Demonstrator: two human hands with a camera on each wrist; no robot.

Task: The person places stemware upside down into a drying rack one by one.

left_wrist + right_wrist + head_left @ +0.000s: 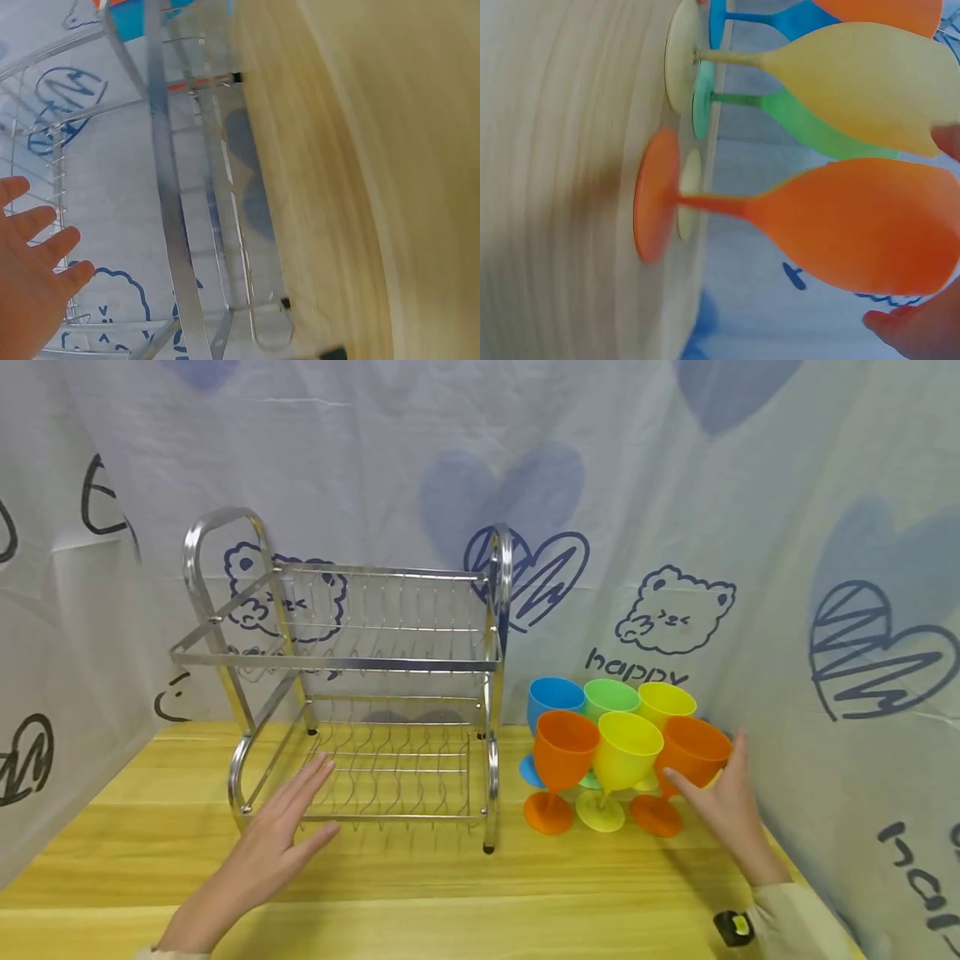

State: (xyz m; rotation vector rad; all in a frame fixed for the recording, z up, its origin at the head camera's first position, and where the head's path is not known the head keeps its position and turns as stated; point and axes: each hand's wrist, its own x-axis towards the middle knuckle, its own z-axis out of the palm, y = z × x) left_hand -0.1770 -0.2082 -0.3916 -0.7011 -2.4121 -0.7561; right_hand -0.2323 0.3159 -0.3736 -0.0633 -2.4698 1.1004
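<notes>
My right hand [727, 810] is spread around the bowl of the right-hand orange goblet [693, 752], thumb on one side and fingers on the other. In the right wrist view, a gap shows between the thumb [946, 141] and that goblet's bowl [870, 225]; the fingers [922, 326] are close by its rim. The goblet stands upright on its foot. My left hand [273, 852], fingers straight and apart, hovers before the lower left of a two-tier metal dish rack [382, 664] and holds nothing.
Beside that goblet stand a front yellow goblet [628, 752] and another orange one [566, 750]. Behind are blue [555, 697], green [611, 696] and yellow [667, 700] ones. Printed cloth [862, 610] hangs behind and right of the wooden table [420, 902]. A small black object [733, 928] lies by the right sleeve.
</notes>
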